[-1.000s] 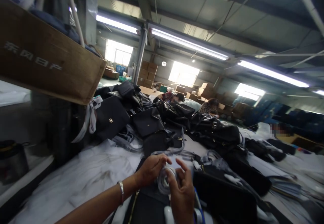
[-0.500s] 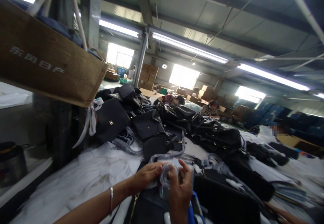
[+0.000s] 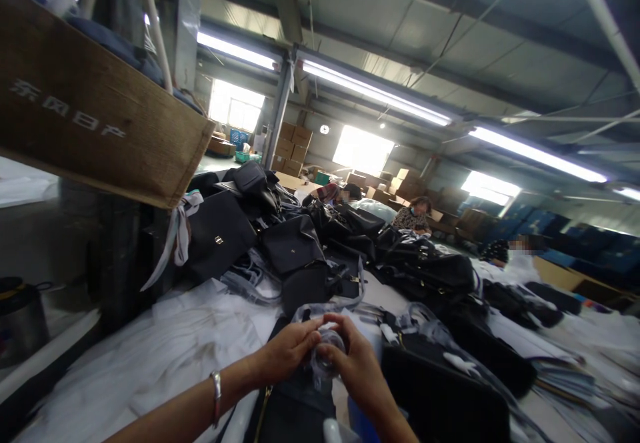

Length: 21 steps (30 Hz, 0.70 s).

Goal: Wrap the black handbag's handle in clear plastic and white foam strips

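Both hands meet over a black bag with a gold zipper, at the bottom middle of the view. Between them is a small coil of clear plastic, perhaps a wrapped strap; its exact kind is not plain. My left hand, with a silver bangle on the wrist, is closed on the coil's left side. From the right, my right hand curls its thumb and fingers around the same coil. Part of the coil is hidden by the fingers, and a loose piece of clear plastic hangs below it.
A pile of black bags rises ahead. White sheets spread on the left. Another black bag lies at right, beside stacked papers. A brown tote hangs upper left. Co-workers sit beyond the pile.
My right hand has rolled over and lowered its raised fingers, now wrapping the coil from the right. My left hand stays on the coil. The arm at the lower right edge has left view.
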Motion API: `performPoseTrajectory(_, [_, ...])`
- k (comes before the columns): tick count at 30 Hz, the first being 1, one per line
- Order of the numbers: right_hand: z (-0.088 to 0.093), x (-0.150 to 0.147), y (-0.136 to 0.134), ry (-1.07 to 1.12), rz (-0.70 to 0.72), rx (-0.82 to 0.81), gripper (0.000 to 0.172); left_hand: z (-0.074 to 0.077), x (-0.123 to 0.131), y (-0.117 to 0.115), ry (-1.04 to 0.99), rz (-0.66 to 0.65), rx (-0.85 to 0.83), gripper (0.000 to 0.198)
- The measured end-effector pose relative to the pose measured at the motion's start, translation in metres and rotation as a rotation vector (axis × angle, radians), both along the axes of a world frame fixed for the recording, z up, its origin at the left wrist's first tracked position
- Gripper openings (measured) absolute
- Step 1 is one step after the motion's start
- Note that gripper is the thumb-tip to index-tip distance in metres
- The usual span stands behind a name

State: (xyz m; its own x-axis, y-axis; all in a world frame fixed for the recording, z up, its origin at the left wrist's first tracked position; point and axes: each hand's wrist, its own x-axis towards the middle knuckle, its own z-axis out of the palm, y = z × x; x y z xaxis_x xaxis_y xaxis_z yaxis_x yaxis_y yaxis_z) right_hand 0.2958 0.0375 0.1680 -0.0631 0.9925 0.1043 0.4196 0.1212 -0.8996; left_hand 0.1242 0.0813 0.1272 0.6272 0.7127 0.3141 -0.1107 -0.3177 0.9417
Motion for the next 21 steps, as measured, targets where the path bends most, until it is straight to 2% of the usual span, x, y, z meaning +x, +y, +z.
performPoseTrajectory(4, [-0.006, -0.003, 0.001, -0.062, -0.062, 0.033, 0.034, 0.003, 0.002, -0.001, 0.006, 0.032, 0.029, 0.048])
performPoseTrajectory(8, [-0.014, -0.01, -0.001, 0.003, -0.166, 0.113, 0.03, 0.003, 0.004, -0.001, -0.031, 0.094, 0.057, 0.044])
performPoseTrajectory(16, [-0.031, -0.03, -0.005, 0.231, -0.347, 0.125, 0.038, -0.009, 0.007, -0.004, -0.057, 0.227, 0.091, 0.041])
performPoseTrajectory(21, [-0.041, -0.045, -0.006, 0.409, -0.514, 0.094, 0.047, -0.014, 0.012, -0.007, -0.086, 0.284, 0.115, 0.04])
